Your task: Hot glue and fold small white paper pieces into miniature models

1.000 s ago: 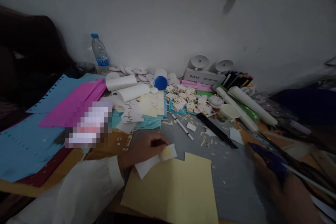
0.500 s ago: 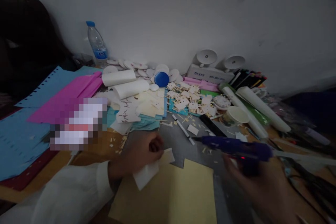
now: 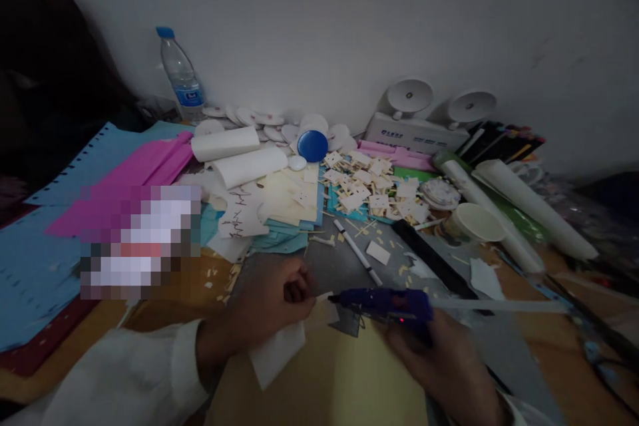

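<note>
Left fingers (image 3: 299, 308) pinched white paper (image 3: 278, 351), which hung beneath them; right fingers (image 3: 405, 348) gripped glue gun (image 3: 387, 305), nozzle (image 3: 335, 298) near left fingers. Judged risk: nozzle slip might burn them.

Plastic glue gun (image 3: 392, 305), matt white paper (image 3: 279, 353)

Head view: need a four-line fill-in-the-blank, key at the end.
1. The right hand grips the glue gun, whose indicator light glows ____.
2. The white paper is in the ____ hand.
3. The bottle has a ____ cap.
4. The pen lies on the ____ mat.

Missing words: red; left; blue; grey.
</note>
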A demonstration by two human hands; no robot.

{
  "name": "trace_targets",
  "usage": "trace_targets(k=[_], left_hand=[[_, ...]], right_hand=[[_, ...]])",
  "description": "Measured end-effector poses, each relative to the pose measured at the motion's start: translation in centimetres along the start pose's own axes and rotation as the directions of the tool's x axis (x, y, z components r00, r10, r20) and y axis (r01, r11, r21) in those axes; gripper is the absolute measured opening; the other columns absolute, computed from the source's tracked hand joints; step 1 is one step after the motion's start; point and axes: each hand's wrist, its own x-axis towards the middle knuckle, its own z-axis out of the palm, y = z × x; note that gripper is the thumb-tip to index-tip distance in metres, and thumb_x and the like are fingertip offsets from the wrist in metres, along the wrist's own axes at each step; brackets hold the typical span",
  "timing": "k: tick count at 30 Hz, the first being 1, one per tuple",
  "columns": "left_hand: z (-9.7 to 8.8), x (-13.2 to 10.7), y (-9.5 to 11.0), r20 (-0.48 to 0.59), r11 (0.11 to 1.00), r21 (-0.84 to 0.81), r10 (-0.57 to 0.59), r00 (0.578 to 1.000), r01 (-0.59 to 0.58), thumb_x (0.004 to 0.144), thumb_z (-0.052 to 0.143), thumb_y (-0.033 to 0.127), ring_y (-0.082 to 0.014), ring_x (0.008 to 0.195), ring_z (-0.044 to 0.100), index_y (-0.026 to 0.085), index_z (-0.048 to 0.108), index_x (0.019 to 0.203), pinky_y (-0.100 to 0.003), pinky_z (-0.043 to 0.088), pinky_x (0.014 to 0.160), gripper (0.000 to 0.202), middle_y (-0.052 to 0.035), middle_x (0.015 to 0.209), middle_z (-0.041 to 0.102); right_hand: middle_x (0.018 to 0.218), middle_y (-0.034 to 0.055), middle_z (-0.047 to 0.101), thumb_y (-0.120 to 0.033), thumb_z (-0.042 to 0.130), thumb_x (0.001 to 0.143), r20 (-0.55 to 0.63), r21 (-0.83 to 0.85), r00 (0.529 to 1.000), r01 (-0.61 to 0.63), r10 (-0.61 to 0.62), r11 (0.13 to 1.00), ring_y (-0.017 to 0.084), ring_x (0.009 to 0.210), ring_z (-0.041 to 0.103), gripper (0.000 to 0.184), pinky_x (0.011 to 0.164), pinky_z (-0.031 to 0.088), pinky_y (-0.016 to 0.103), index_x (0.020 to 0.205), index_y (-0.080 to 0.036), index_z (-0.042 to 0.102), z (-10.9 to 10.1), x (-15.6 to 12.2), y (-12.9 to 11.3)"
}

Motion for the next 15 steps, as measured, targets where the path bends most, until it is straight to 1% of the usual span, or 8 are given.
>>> trace_targets(k=[3, 5, 9, 12, 15], left_hand=[[-0.05, -0.01, 0.01, -0.008, 1.000, 0.015, -0.008, 1.000, 0.008, 0.074, 0.062, 0.021, -0.0109, 0.061, 0.054, 0.019, 0.055, 0.082, -0.020, 0.035, 0.050, 0.011, 0.0030, 0.071, 0.060], [-0.08, -0.01, 0.00, -0.012, 1.000, 0.021, -0.010, 1.000, 0.011, 0.074, 0.063, 0.022, -0.0113, 0.061, 0.054, 0.019, 0.055, 0.083, -0.020, 0.036, 0.051, 0.013, 0.0029, 0.071, 0.060], [-0.12, 0.03, -0.08, 0.001, 1.000, 0.006, 0.010, 1.000, -0.010, 0.074, 0.063, 0.020, -0.0117, 0.062, 0.054, 0.019, 0.054, 0.085, -0.021, 0.037, 0.052, 0.014, 0.0032, 0.071, 0.060], [-0.14, 0.05, -0.13, -0.002, 1.000, -0.002, 0.029, 1.000, -0.029, 0.074, 0.063, 0.020, -0.0120, 0.063, 0.055, 0.019, 0.054, 0.084, -0.021, 0.038, 0.054, 0.013, 0.0032, 0.071, 0.060], [-0.18, 0.01, -0.13, 0.003, 0.999, -0.009, 0.035, 0.999, -0.035, 0.075, 0.063, 0.020, -0.0124, 0.064, 0.055, 0.019, 0.055, 0.082, -0.021, 0.039, 0.055, 0.011, 0.0033, 0.070, 0.059]], right_hand=[[0.061, 0.0074, 0.067, -0.037, 0.050, 0.081, 0.012, -0.034, 1.000, -0.005, 0.006, 0.999, 0.021, 0.046, 0.063, 0.020, 0.037, 0.044, 0.028, 0.074, -0.021, 0.057, 0.02, 0.09, -0.31], [0.058, 0.0060, 0.065, -0.038, 0.049, 0.082, 0.013, -0.046, 1.000, -0.001, 0.002, 0.999, 0.021, 0.046, 0.063, 0.021, 0.039, 0.045, 0.027, 0.073, -0.021, 0.056, 0.12, 0.00, -0.35], [0.060, 0.0069, 0.067, -0.038, 0.046, 0.085, -0.008, -0.085, 0.999, 0.031, -0.031, 0.996, 0.022, 0.049, 0.066, 0.023, 0.042, 0.046, 0.028, 0.082, -0.019, 0.058, 0.22, -0.04, -0.42], [0.057, 0.0053, 0.066, -0.037, 0.044, 0.088, -0.022, -0.126, 0.996, 0.077, -0.081, 0.989, 0.022, 0.046, 0.065, 0.025, 0.042, 0.044, 0.028, 0.087, -0.018, 0.058, 0.14, 0.18, -0.69], [0.055, 0.0043, 0.065, -0.038, 0.041, 0.089, -0.020, -0.157, 0.994, 0.099, -0.103, 0.983, 0.021, 0.044, 0.064, 0.027, 0.041, 0.041, 0.028, 0.089, -0.017, 0.058, 0.02, 0.40, -1.01]])
